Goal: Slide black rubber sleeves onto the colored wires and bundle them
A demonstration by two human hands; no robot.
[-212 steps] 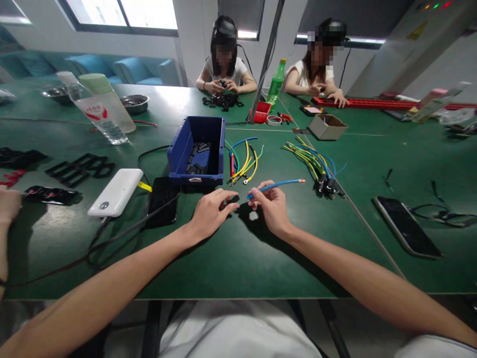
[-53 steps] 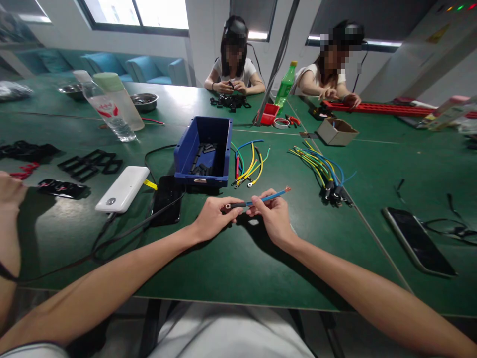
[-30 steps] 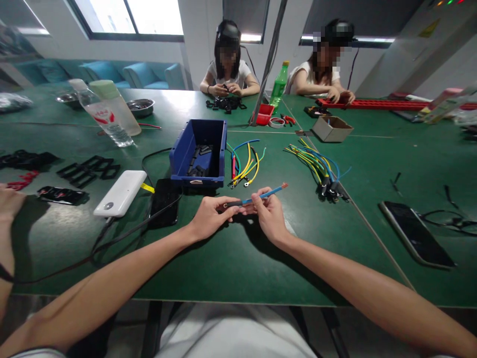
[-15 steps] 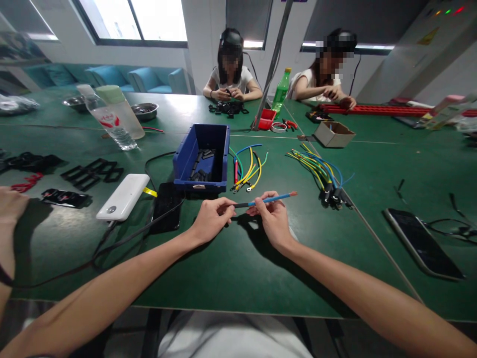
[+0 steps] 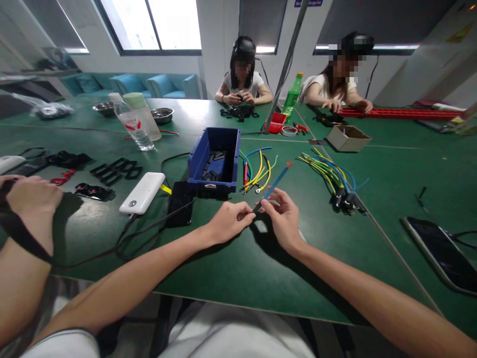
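A blue wire [image 5: 278,181] with a bare copper end tilts up and to the right between my two hands. A black sleeve [image 5: 259,206] covers its lower end, which my left hand [image 5: 230,222] pinches between thumb and fingers. Higher up, my right hand [image 5: 285,219] is closed on the blue part. Just beyond my hands lies a small group of yellow, green and blue wires [image 5: 261,171], some with ring terminals. The blue bin [image 5: 214,187] beside them holds short black sleeves [image 5: 211,174]. Further right rests a bundle of coloured wires [image 5: 328,171] with black ends.
A white power bank [image 5: 142,193] with a cable and a black phone [image 5: 181,204] lie to the left. At the right is another phone [image 5: 436,253]. A neighbour's arm [image 5: 33,214] rests at far left. Two people sit across the table, near a cardboard box [image 5: 349,139].
The blue wire has swung from nearly level to steeply tilted, copper end up. Both hands still hold it. The camera view has shifted left.
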